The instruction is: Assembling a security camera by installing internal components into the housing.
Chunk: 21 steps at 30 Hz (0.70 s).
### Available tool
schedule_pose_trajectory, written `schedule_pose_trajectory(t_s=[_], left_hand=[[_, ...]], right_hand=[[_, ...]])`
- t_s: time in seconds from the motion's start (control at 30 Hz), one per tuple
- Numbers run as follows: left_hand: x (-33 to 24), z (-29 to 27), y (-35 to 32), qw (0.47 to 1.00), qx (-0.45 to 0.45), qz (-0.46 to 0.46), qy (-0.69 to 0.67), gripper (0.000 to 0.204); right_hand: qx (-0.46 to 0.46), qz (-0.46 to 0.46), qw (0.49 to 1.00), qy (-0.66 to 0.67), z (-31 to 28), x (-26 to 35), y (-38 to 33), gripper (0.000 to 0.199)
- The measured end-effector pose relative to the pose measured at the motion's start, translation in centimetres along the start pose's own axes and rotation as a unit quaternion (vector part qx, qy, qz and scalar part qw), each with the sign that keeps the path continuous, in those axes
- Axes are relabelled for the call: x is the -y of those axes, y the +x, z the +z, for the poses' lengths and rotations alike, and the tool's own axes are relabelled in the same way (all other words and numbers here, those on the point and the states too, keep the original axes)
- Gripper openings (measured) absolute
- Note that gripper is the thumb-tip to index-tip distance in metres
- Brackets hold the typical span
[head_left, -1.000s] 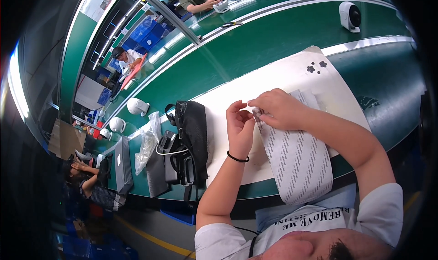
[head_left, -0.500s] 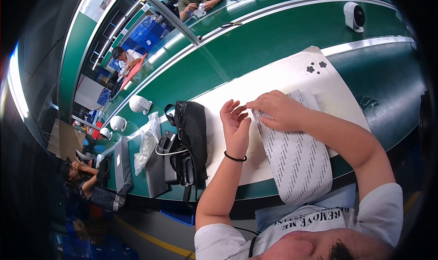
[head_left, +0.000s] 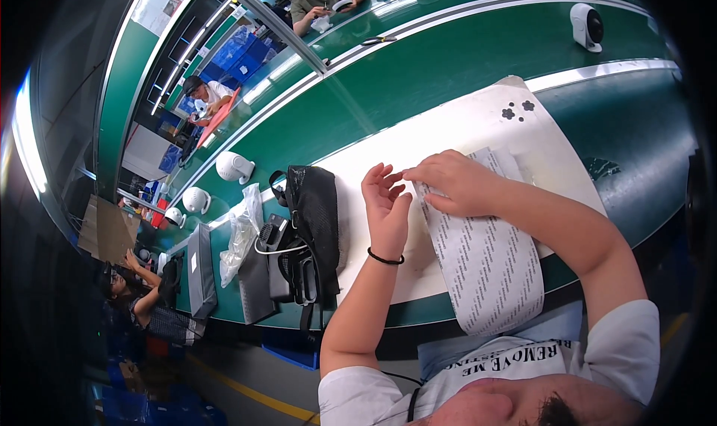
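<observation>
While the right hand (head_left: 448, 181) lies palm-down on the far end of a long white printed strip (head_left: 489, 265), its fingers are curled lightly over the strip's far left corner, apparently to pin it flat; whether the thumb and forefinger pinch anything there cannot be told. The left hand (head_left: 386, 209) stands just left of the strip, palm toward it, fingers spread and released, grasping nothing; its fingertips nearly meet those of the right hand. A black band (head_left: 385, 259) circles the left wrist.

The strip runs from under the right hand toward the person and overhangs the near edge of the bench, resting on a white mat (head_left: 455, 131) that covers the green work surface (head_left: 642, 149). Its length along the mat seems to keep it straight and within reach of both hands. Small dark pieces (head_left: 517, 110) sit at the mat's far right corner, well apart from the hands.

To the left, a black bag (head_left: 314, 224) lies beside the mat, with a clear plastic bag (head_left: 240, 232) beyond it. White rounded devices (head_left: 234, 167) stand further left, another (head_left: 585, 25) at far right. Other people work at far benches.
</observation>
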<state>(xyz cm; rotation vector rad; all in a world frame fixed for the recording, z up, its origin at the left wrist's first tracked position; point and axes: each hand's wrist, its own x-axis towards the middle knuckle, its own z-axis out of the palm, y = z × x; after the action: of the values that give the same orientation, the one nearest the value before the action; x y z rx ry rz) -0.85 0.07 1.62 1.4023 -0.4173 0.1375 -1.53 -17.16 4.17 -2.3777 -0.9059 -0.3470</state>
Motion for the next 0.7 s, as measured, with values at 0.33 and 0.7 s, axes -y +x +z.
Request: schedule_pose_trajectory(t_s=[0.33,0.7], left_hand=[[0.06,0.00,-0.03,1.000,-0.002,-0.007,-0.001,0.057],[0.09,-0.02,-0.03,1.000,0.002,-0.014,0.000,0.057]], right_hand=[[0.006,-0.009,1.000,-0.010,0.07,-0.11,0.00,0.041],[0.006,-0.012,1.000,-0.011,0.20,-0.24,0.00,0.041]])
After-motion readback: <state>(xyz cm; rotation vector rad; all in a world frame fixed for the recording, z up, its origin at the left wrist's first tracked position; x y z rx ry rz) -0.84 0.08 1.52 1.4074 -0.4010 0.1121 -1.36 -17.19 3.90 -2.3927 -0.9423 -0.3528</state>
